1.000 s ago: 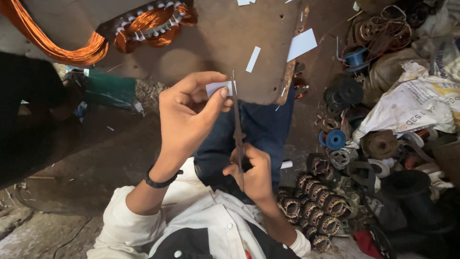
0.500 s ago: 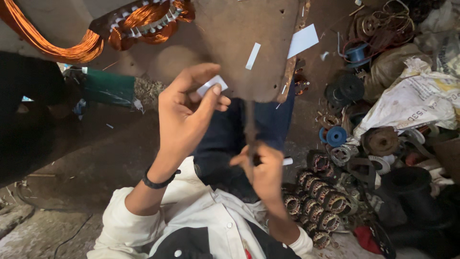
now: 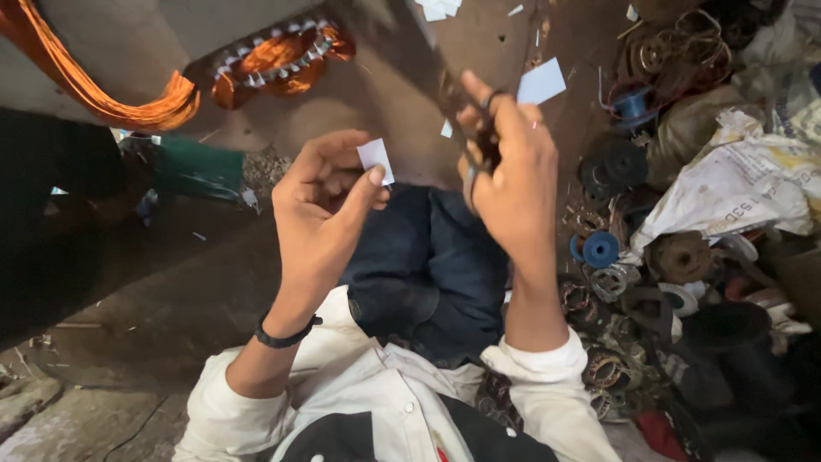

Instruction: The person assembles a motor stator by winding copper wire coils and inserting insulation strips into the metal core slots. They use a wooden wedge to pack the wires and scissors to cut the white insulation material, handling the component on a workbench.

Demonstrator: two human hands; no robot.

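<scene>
My left hand [image 3: 321, 214] is raised in front of me and pinches a small white piece of paper [image 3: 375, 160] between thumb and fingertips. A black band sits on that wrist. To its right, my right hand [image 3: 513, 175] is lifted to about the same height, with fingers through the handles of dark scissors [image 3: 475, 128]. The blades point up and left and are blurred. Scissors and paper are a short gap apart. My dark blue trousers [image 3: 428, 257] lie below both hands.
A bundle of orange copper wire [image 3: 103, 94] and a wound stator [image 3: 274, 56] lie at the top left, a green object [image 3: 192, 171] below them. White paper scraps [image 3: 541, 81] dot the floor. At right are a blue spool [image 3: 599, 250], a white sack [image 3: 735, 184] and several metal coils.
My right hand has risen with the scissors from near my lap to beside the paper. My left hand keeps hold of the white paper and has barely shifted.
</scene>
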